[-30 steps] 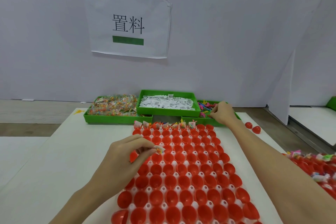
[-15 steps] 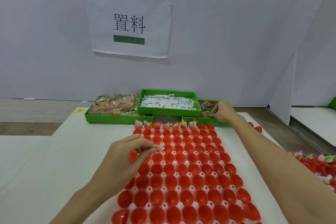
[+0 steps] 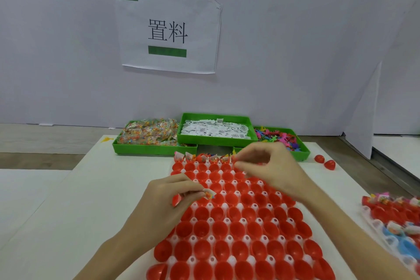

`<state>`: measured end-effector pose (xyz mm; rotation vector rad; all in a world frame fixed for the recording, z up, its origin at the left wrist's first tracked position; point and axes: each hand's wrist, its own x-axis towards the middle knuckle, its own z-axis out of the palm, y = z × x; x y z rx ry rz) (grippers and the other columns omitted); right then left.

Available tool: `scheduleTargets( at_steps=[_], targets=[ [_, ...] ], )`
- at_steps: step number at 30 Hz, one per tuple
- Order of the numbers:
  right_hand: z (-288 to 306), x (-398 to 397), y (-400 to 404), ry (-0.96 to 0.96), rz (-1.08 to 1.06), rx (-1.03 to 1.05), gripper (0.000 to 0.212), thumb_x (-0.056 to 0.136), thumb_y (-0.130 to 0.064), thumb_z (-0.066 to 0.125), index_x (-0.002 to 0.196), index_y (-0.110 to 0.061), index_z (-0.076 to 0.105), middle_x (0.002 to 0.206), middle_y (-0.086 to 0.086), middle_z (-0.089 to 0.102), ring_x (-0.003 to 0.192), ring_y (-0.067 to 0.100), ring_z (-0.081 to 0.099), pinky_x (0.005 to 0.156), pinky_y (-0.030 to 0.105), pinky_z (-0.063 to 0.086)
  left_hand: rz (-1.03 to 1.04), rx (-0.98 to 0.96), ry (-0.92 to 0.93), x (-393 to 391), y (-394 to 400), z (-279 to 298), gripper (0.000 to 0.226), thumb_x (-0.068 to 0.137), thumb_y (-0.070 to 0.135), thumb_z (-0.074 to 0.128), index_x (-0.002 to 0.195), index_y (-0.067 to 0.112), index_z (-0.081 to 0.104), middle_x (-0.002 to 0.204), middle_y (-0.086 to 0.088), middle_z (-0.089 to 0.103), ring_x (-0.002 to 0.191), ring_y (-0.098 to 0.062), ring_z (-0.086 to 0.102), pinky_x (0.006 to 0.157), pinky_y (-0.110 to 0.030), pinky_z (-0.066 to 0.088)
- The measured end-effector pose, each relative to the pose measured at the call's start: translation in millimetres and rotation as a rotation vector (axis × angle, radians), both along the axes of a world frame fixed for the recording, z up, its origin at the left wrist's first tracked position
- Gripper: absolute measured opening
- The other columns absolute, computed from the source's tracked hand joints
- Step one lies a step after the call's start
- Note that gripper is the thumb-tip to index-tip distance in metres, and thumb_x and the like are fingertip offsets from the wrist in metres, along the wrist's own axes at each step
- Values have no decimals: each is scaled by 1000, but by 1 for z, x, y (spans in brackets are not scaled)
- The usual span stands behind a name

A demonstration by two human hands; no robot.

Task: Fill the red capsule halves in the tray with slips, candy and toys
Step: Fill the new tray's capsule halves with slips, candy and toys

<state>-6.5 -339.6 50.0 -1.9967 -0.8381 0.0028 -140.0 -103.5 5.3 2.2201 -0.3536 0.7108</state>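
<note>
Back from the toy bin, right hand (image 3: pixel 272 166) pinches something unclear; left hand (image 3: pixel 172 202) pinches candy (image 3: pixel 209 193) above white table (image 3: pixel 91 200).

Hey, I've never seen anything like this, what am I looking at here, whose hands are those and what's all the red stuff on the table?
This is one view from a camera worn on a person's head, looking down at their own bare hands. On the white table lies a tray of open red capsule halves; only the far row looks filled. Behind it stand green bins of candy, paper slips and small colourful toys. The left hand pinches a small wrapped packet. The right hand has a pinching grip over the far rows; what it holds is too blurred to tell.
</note>
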Motion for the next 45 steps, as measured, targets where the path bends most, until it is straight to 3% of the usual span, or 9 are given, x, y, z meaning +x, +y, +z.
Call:
scheduleTargets(
  at_steps=[5, 12, 18, 23, 30, 35, 37, 41, 45],
  targets=[
    [-20, -52, 21, -80, 56, -57, 11, 81, -23, 86, 86, -28, 77, 82, -15, 75, 80, 5, 73, 70, 17, 57, -14, 127, -34, -2, -6, 0, 12, 86, 24, 76, 95, 24, 83, 89, 17, 73, 80, 1, 67, 75, -20, 57],
    [-15, -60, 16, 50, 119, 23, 10, 81, -23, 86, 86, -26, 78, 84, -8, 77, 82, 10, 76, 79, 26, 61, 4, 180, -74, -6, -12, -1, 25, 93, 43, 68, 95, 23, 83, 87, 15, 73, 77, 1, 65, 72, -22, 57],
    [-20, -64, 15, -18, 104, 8, 9, 83, -22, 85, 90, -25, 79, 85, -12, 76, 83, 7, 74, 77, 24, 61, 32, 171, -50, -8, -19, -2, 13, 80, 25, 81, 92, 21, 85, 84, 14, 75, 78, 2, 66, 74, -9, 54],
    [-18, -68, 13, -32, 134, 12, 17, 81, -26, 86, 94, -22, 76, 87, -12, 75, 84, 7, 74, 79, 22, 60, 82, 73, -43, -9, -29, 1, 18, 77, 25, 74, 91, 23, 85, 82, 18, 75, 79, 5, 67, 73, 2, 45],
    [-10, -55, -4, -13, 138, 7, 16, 84, -13, 83, 97, -17, 75, 91, -8, 76, 88, 9, 74, 81, 28, 61, 74, -239, 155, 1, -42, 9, 13, 77, 25, 87, 85, 35, 84, 79, 18, 77, 77, -5, 74, 72, -17, 57],
    [2, -34, -29, 24, 66, 31, 14, 85, -22, 82, 98, -24, 78, 92, -7, 77, 88, 9, 74, 81, 24, 60, -85, -341, 303, 27, -59, 23, 12, 94, 31, 71, 96, 34, 83, 84, 10, 79, 82, -3, 74, 78, -16, 57],
    [3, -13, -40, -10, -85, 34, 13, 84, -26, 82, 96, -27, 79, 89, -11, 77, 86, 5, 73, 83, 23, 59, -54, -168, 288, 43, -63, 23, 19, 99, 35, 64, 111, 29, 78, 97, 13, 76, 91, -1, 70, 84, -15, 53],
    [-2, 35, -49, -68, -336, 16, 6, 85, -22, 82, 91, -23, 80, 85, -9, 77, 83, 5, 73, 85, 27, 60, -133, 566, 253, 73, -74, 19, 57, 104, 59, 39, 146, 24, 55, 147, 13, 51, 138, -3, 40, 121, -24, 25],
    [-12, 67, -39, -38, -349, -65, 10, 85, -24, 82, 92, -19, 80, 86, -8, 77, 79, 3, 72, 74, 18, 58, -138, 808, 287, 100, -91, 9, 72, 104, 65, 22, 161, 21, 31, 167, 6, 29, 155, -13, 16, 125, -36, 7]
  ],
)
